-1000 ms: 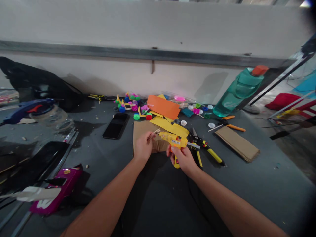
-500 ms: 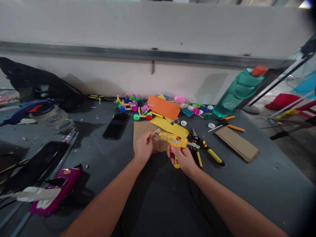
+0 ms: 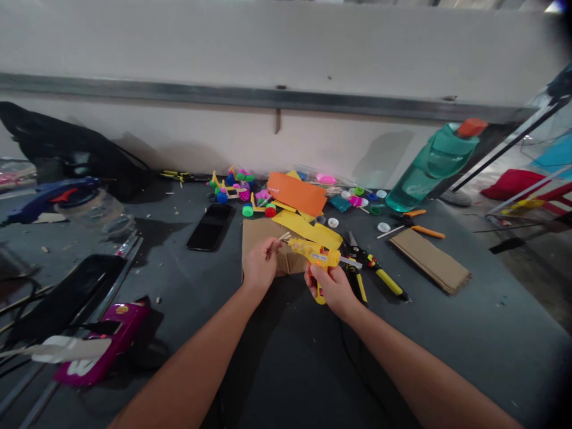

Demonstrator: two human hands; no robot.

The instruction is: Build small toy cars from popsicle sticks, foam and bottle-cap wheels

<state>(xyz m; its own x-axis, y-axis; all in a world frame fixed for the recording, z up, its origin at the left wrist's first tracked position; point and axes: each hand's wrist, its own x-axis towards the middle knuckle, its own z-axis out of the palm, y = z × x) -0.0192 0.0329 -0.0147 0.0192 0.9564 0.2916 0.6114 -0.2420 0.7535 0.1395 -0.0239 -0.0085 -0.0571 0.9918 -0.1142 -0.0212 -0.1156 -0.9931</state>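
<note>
My right hand [image 3: 329,286] is closed around the handle of a yellow hot glue gun [image 3: 322,256], with a clear glue stick [image 3: 351,262] jutting from its back end. The gun's nozzle points left toward my left hand [image 3: 261,262]. Those fingers pinch short thin wooden sticks [image 3: 285,236], whose tips show just above the nozzle; how many there are I cannot make out. Under both lies a piece of brown cardboard [image 3: 250,232] on the dark table.
Pliers with yellow-black handles [image 3: 386,281] lie right of the glue gun, near folded cardboard [image 3: 431,259]. A green bottle [image 3: 431,170] stands behind. Small wheeled toys [image 3: 259,208], an orange sheet [image 3: 297,193] and a phone [image 3: 210,227] lie farther back. A purple power strip [image 3: 105,345] is at left.
</note>
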